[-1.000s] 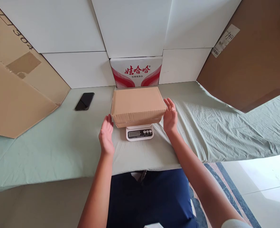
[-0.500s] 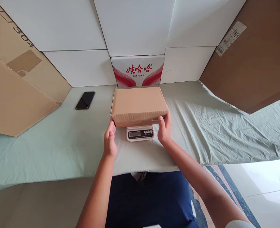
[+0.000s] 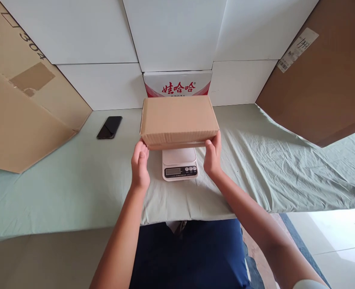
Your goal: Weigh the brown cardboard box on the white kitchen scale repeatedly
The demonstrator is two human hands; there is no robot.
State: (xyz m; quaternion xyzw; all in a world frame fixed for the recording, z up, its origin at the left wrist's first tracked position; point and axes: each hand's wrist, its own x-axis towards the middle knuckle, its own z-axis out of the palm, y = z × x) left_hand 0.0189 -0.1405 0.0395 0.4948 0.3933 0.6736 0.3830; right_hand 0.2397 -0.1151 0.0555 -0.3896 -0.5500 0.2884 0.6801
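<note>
A closed brown cardboard box (image 3: 179,116) is held up between my two hands, above a white digital kitchen scale (image 3: 180,164). My left hand (image 3: 140,164) grips the box's near left corner, its fingers partly hidden under the edge. At the near right corner my right hand (image 3: 213,154) holds on, thumb against the front face and fingers round the side. The scale's display and buttons face me, and the box covers the back of its weighing plate from view.
A black smartphone (image 3: 109,127) lies on the green cloth (image 3: 75,180) to the left. Behind stand white panels and a white-and-red carton (image 3: 177,82). Large cardboard sheets lean at the left (image 3: 29,108) and right (image 3: 318,80).
The box has risen and moved away from me with both hands on it, showing more of the scale's plate. It now hides the lower part of the carton behind.
</note>
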